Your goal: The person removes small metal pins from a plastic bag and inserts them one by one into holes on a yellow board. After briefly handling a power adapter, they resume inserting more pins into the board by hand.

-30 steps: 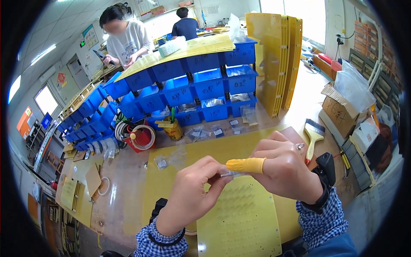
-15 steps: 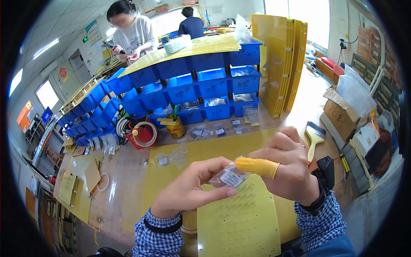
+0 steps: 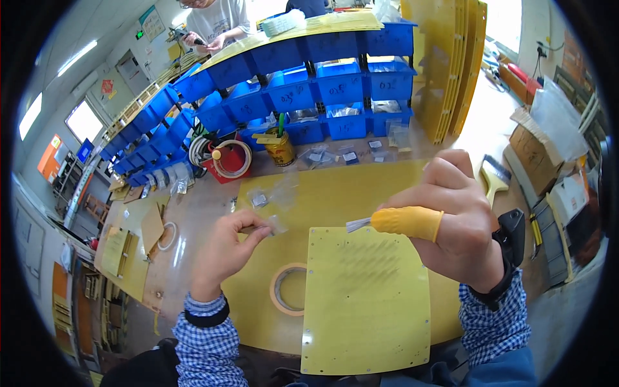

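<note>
Tape sits at the board's edge; left grip pinches clear bag, right grip grey pins.

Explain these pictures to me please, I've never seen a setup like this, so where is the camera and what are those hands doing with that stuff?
There is no machine here: these are a person's own two hands. The view comes from a wide fisheye camera worn on the head, looking down, so edges bend and the corners go black.

The left hand pinches what looks like a small clear bag. The right hand, with a yellow finger cover, holds a bundle of thin grey pieces, too small to identify.

On the table, a yellow board lies nearest the person, with a roll of tape to its left. A brush lies to the right, and blue bins stand behind.
</note>
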### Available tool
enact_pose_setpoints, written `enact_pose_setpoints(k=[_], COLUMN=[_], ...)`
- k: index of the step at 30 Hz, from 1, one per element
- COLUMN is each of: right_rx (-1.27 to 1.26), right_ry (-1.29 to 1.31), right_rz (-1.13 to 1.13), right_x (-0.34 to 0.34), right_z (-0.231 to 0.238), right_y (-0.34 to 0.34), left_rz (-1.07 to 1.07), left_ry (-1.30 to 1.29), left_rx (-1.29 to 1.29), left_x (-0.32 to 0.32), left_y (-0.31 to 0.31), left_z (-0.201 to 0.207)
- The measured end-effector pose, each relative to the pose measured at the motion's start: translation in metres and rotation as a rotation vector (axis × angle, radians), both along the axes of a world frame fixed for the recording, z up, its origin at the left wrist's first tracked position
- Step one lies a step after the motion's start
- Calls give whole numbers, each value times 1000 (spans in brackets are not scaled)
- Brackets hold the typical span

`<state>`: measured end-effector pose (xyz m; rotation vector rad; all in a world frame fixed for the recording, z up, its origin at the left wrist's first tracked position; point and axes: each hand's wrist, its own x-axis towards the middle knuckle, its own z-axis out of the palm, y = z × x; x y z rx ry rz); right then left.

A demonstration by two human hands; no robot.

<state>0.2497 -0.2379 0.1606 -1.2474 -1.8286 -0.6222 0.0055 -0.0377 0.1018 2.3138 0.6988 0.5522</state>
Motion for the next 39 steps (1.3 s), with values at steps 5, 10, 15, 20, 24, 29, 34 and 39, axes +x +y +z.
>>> enact_pose_setpoints(k=[5,10,15,20,24,29,34,39], right_rx=[1,-15,-134,-139,-160,-101,-126,-152], right_ry=[13,-1,-6,8,-29,-42,-89,-22], right_rz=[50,65,131,168,60,36,27,36], right_x=[-3,-1,-8,-14,-17,-20,-18,-16], right_z=[-10,-11,-20,-32,-29,-43,-47,-42], right_y=[4,3,11,13,13,19,21,22], left_rz=[76,60,96,-59,-215,-202,-190,-192], left_ry=[216,244,-43,-224,-213,-196,-27,-79], left_rx=[-55,-142,123,-82,45,244,397,313], left_x=[-18,-13,6,40,53,61,65,69], left_y=[-1,5,-16,-72,-84,-88,-85,-80], left_z=[-61,-73,-35,22,28,22,20,25])
